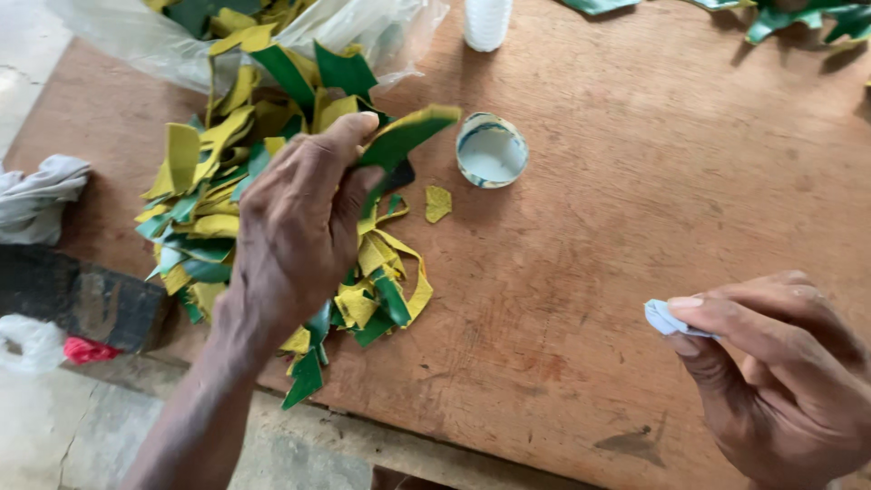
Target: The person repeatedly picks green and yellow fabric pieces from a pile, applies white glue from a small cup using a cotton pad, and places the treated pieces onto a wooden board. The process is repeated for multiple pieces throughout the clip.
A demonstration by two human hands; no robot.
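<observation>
My left hand (299, 218) hovers over a heap of green and yellow cut strips (218, 200) and pinches one curved green-and-yellow strip (408, 134) between thumb and fingers. My right hand (780, 363) is at the lower right, its fingertips closed on a small pale blue-white wad (662, 318). Between the hands, a small round white cup with pale paste inside (491, 151) sits on the brown wooden board (635, 200). A small yellow scrap (438, 203) lies next to the cup.
A clear plastic bag (381, 36) holding more strips lies behind the heap. A white bottle (487, 20) stands at the top edge. More green pieces (798, 18) at top right. A grey cloth (41, 195) and dark block (82, 299) at left.
</observation>
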